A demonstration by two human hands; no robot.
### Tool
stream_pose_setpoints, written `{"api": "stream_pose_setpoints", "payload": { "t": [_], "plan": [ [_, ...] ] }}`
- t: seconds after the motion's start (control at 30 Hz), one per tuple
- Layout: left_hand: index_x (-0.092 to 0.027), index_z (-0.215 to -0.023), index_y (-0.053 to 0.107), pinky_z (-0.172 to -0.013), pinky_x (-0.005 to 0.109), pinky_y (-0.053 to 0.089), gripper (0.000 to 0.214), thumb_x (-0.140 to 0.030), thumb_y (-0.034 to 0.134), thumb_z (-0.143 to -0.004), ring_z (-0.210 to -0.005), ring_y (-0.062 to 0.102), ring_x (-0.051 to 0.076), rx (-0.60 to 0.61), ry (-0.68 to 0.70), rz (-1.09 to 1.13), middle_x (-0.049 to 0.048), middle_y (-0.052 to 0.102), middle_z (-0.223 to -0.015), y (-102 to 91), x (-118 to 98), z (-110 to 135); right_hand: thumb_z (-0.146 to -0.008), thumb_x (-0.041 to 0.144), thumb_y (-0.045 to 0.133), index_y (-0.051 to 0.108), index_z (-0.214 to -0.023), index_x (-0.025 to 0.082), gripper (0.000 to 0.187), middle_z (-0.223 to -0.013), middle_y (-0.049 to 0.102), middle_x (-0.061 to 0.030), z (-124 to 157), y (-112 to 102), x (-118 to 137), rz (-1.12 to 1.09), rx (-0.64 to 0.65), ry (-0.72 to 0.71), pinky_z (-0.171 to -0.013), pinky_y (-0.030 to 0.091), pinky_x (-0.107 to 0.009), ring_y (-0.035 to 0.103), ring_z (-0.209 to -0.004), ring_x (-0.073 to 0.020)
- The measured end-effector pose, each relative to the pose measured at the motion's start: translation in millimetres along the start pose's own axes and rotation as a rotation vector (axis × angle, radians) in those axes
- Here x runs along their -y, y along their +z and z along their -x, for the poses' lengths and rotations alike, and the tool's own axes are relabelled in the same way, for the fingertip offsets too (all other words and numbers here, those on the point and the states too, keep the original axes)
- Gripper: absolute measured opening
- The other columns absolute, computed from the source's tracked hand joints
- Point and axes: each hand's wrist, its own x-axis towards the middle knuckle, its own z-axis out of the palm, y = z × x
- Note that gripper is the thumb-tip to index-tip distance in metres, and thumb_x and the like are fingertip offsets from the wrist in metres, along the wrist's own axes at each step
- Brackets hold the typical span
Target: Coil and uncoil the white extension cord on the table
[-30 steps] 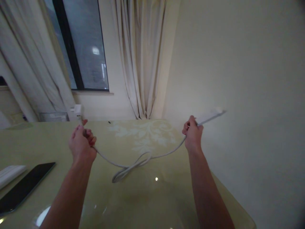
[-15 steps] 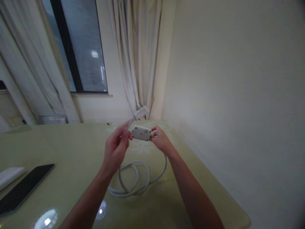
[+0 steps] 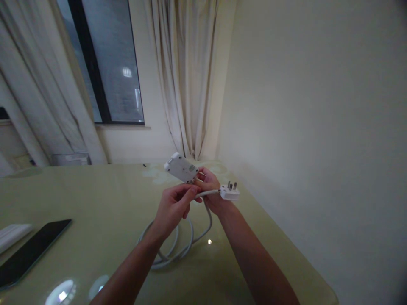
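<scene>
A small white power strip (image 3: 182, 167) is tilted in the air over the table, its screwed underside facing me. My right hand (image 3: 208, 184) is closed around the end where its cord comes out. My left hand (image 3: 178, 201) pinches the grey power cord (image 3: 208, 193) just behind the white plug (image 3: 230, 192). That plug lies across my right wrist, pins pointing up. More of the cord hangs below my hands and rests in loose loops on the table. My fingers partly hide where cord and strip meet.
The pale green table (image 3: 104, 199) has its right edge along a bare wall (image 3: 305, 127). A dark flat slab (image 3: 34, 250) and a white object (image 3: 14, 235) lie at the left. Behind the table hang curtains (image 3: 187, 76) beside a window (image 3: 114, 63).
My left hand has brought the plug down from the upper left and across to the right, over my right wrist. The power strip has tipped up and shifted slightly left. The loops moved a little.
</scene>
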Motion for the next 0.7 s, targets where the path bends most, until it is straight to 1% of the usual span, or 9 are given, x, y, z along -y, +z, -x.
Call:
{"api": "stream_pose_setpoints", "payload": {
  "t": [0.1, 0.2, 0.27, 0.33, 0.47, 0.5, 0.57, 0.63, 0.7],
  "plan": [
    [-0.018, -0.087, 0.066, -0.035, 0.018, 0.025, 0.042, -0.059, 0.073, -0.087, -0.034, 0.042, 0.006, -0.034, -0.047, 0.05, 0.0053, 0.074, -0.069, -0.6, 3.4, -2.3, -0.06, 0.03, 0.095, 0.061, -0.096, 0.022, 0.051, -0.078, 0.063, 0.0053, 3.5, 3.4, 3.2, -0.064, 0.024, 0.015, -0.038, 0.038, -0.02, 0.054, -0.051, -0.0096],
    [-0.022, -0.087, 0.052, -0.033, 0.016, 0.021, 0.049, -0.065, 0.076, -0.082, -0.031, 0.041, 0.006, -0.072, -0.122, 0.102, 0.0006, 0.071, -0.061, -0.7, 7.0, -4.9, -0.068, 0.023, 0.089, 0.061, -0.099, 0.022, 0.041, -0.079, 0.062, 0.0055, 6.4, 5.6, 3.9, -0.124, 0.065, 0.025, -0.042, 0.043, -0.02, 0.058, -0.057, -0.011],
    [-0.023, -0.087, 0.047, -0.032, 0.015, 0.02, 0.054, -0.067, 0.078, -0.079, -0.03, 0.041, 0.007, -0.083, -0.152, 0.116, -0.0013, 0.07, -0.06, -0.9, 8.3, -6.6, -0.07, 0.022, 0.085, 0.061, -0.096, 0.022, 0.036, -0.079, 0.061, 0.0059, 7.2, 6.8, 3.1, -0.149, 0.062, 0.014, -0.043, 0.044, -0.021, 0.058, -0.058, -0.0109],
    [-0.023, -0.089, 0.049, -0.031, 0.015, 0.019, 0.054, -0.067, 0.078, -0.078, -0.029, 0.041, 0.006, -0.093, -0.159, 0.115, -0.0018, 0.07, -0.062, -1.1, 8.8, -8.1, -0.07, 0.022, 0.084, 0.061, -0.093, 0.022, 0.033, -0.078, 0.061, 0.006, 6.8, 8.0, 1.8, -0.154, 0.05, 0.004, -0.043, 0.044, -0.021, 0.057, -0.056, -0.0103],
    [-0.02, -0.096, 0.06, -0.03, 0.016, 0.02, 0.054, -0.067, 0.079, -0.078, -0.029, 0.041, 0.006, -0.141, -0.138, 0.105, -0.0027, 0.066, -0.061, -2.4, 10.0, -10.4, -0.069, 0.027, 0.087, 0.062, -0.087, 0.022, 0.031, -0.075, 0.061, 0.0054, 5.1, 10.3, 0.2, -0.112, 0.017, -0.025, -0.044, 0.043, -0.022, 0.056, -0.057, -0.0107],
    [-0.018, -0.094, 0.063, -0.03, 0.017, 0.021, 0.054, -0.067, 0.079, -0.078, -0.03, 0.041, 0.006, -0.158, -0.127, 0.095, -0.0023, 0.065, -0.061, -2.7, 10.6, -10.7, -0.069, 0.028, 0.088, 0.062, -0.085, 0.022, 0.031, -0.074, 0.061, 0.0055, 4.9, 10.9, -0.1, -0.094, 0.011, -0.034, -0.045, 0.043, -0.022, 0.056, -0.058, -0.0105],
    [-0.016, -0.082, 0.065, -0.031, 0.017, 0.021, 0.053, -0.066, 0.08, -0.077, -0.031, 0.041, 0.005, -0.191, -0.107, 0.071, -0.0007, 0.064, -0.061, -2.8, 11.4, -10.9, -0.069, 0.031, 0.09, 0.062, -0.084, 0.022, 0.033, -0.073, 0.062, 0.0058, 5.1, 12.4, -0.4, -0.067, 0.005, -0.05, -0.047, 0.043, -0.022, 0.054, -0.056, -0.0097],
    [-0.015, -0.074, 0.065, -0.031, 0.018, 0.021, 0.053, -0.064, 0.081, -0.077, -0.031, 0.04, 0.004, -0.225, -0.086, 0.065, -0.0003, 0.063, -0.061, -2.1, 11.2, -10.3, -0.07, 0.033, 0.09, 0.062, -0.085, 0.022, 0.034, -0.077, 0.066, 0.0047, 6.1, 14.1, -0.6, -0.06, -0.004, -0.071, -0.051, 0.045, -0.022, 0.057, -0.059, -0.0101],
    [-0.015, -0.078, 0.069, -0.031, 0.018, 0.021, 0.049, -0.061, 0.083, -0.077, -0.032, 0.039, 0.004, -0.261, -0.06, 0.089, -0.0018, 0.061, -0.061, -1.2, 9.5, -9.2, -0.072, 0.035, 0.09, 0.061, -0.088, 0.022, 0.035, -0.085, 0.072, 0.0018, 7.3, 15.7, -1.1, -0.053, -0.003, -0.082, -0.056, 0.047, -0.023, 0.062, -0.066, -0.0116]
  ]
}}
